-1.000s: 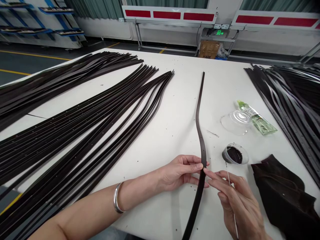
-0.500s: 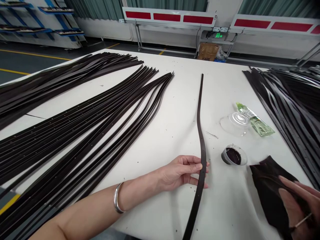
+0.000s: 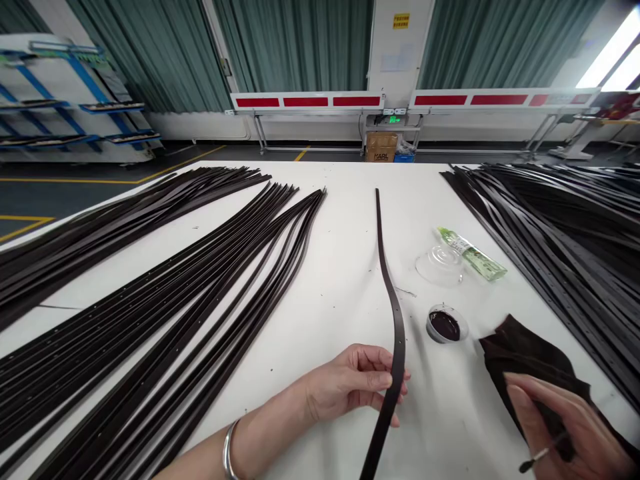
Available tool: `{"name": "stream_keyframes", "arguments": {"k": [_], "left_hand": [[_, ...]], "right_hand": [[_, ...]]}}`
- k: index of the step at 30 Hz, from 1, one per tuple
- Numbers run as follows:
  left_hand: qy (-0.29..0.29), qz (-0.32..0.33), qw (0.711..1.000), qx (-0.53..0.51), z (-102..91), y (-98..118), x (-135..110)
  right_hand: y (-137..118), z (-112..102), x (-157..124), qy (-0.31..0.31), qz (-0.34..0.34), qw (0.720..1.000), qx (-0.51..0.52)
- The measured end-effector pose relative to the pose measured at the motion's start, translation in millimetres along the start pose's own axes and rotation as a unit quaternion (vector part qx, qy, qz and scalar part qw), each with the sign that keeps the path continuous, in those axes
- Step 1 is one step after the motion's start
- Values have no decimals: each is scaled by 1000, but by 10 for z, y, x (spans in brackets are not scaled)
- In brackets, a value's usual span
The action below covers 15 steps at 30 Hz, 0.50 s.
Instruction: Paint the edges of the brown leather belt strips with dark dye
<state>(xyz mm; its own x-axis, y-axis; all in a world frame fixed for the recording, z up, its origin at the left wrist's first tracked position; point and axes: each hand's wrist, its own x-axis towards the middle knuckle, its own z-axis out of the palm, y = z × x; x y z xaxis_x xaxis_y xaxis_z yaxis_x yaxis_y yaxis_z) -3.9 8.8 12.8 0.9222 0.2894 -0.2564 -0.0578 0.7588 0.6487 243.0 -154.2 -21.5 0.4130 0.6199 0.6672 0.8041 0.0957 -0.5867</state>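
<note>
The left hand (image 3: 350, 383), a silver bangle (image 3: 228, 450) on its wrist, holds a single dark leather belt strap (image 3: 397, 353). Its fingers are pressed together and curled around the strap from the left, with the fingertips showing just past the strap's right edge; the strap seems pinched against the thumb, though that is hard to see. The strap's upper end lies on the white worktable (image 3: 350, 220), pointing toward the far edge, while its lower end runs out of the bottom of the view.

Right of the strap, the right hand (image 3: 560, 420) rests at the lower corner of the view on a crumpled dark suede cloth (image 3: 525, 353). Its fingers lie close together and pinch a thin brush (image 3: 543, 457) with a dark tip pointing down and left.

Near the strap, also on the right, sit a small clear cup of dark dye (image 3: 445, 325) and, farther up, an upturned clear plastic cup (image 3: 440, 265) touching a green-labelled bottle (image 3: 473, 255), whose small print is too tiny to read.

Well left of the strap lie long fans of smooth, punched belt straps (image 3: 175, 280); a similar heap (image 3: 550, 220) lies well to its right. Beyond the table's far edge, directly past the strap, stands a cardboard box (image 3: 375, 148) printed KARL, under a lit green exit sign (image 3: 395, 120).
</note>
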Motion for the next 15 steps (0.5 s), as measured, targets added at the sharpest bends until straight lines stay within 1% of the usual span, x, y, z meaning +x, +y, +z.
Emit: {"name": "stream_keyframes", "arguments": {"k": [1, 2, 3, 4, 6, 8, 9, 11, 13, 15], "left_hand": [[-11, -6, 1000, 8, 4, 8, -10], [-21, -11, 1000, 17, 9, 15, -21], [-31, -17, 999, 26, 16, 20, -32], [-40, -23, 998, 36, 24, 25, -45], [-62, -39, 996, 56, 37, 35, -71], [-83, -52, 993, 71, 42, 45, -92], [-92, -56, 991, 76, 39, 49, -99], [-107, -59, 989, 82, 23, 53, -102], [-104, -46, 991, 75, 0, 44, -92], [-89, -23, 994, 57, -18, 22, -73]], "right_hand": [[-230, 65, 65, -13, 17, 1000, -15], [-442, 135, 137, -56, 37, 998, 7], [-624, 206, 212, -89, 74, 992, 51], [-769, 278, 284, -123, 110, 982, 95], [-946, 408, 407, -189, 173, 951, 173], [-999, 502, 484, -231, 218, 921, 224], [-996, 533, 503, -240, 236, 909, 245], [-969, 564, 510, -237, 266, 893, 275], [-951, 561, 488, -220, 283, 889, 286], [-967, 543, 450, -205, 290, 893, 277]]}}
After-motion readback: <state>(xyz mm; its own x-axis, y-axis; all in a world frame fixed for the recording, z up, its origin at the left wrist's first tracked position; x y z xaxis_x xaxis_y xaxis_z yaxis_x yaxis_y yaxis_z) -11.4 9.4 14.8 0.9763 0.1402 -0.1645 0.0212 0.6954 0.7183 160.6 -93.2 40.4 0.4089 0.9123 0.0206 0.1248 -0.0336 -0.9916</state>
